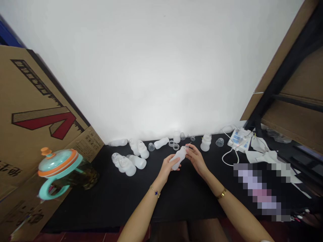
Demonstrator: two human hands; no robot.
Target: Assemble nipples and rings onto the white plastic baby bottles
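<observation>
My left hand [168,165] is wrapped round a frosted white baby bottle [178,158], holding it tilted above the black table [121,198]. My right hand [195,157] pinches at the bottle's neck, fingers closed on its top end; what sits under the fingertips is too small to make out. Several more white bottles [131,164] lie on the table to the left. Clear rings [176,147] and small caps lie just behind my hands. One bottle [205,142] stands upright at the back right.
A teal and orange lidded cup [58,168] stands at the left in front of cardboard boxes [32,114]. A white device with a cable [239,139] and papers lie at the right, beside a dark shelf frame [285,74]. A white wall backs the table.
</observation>
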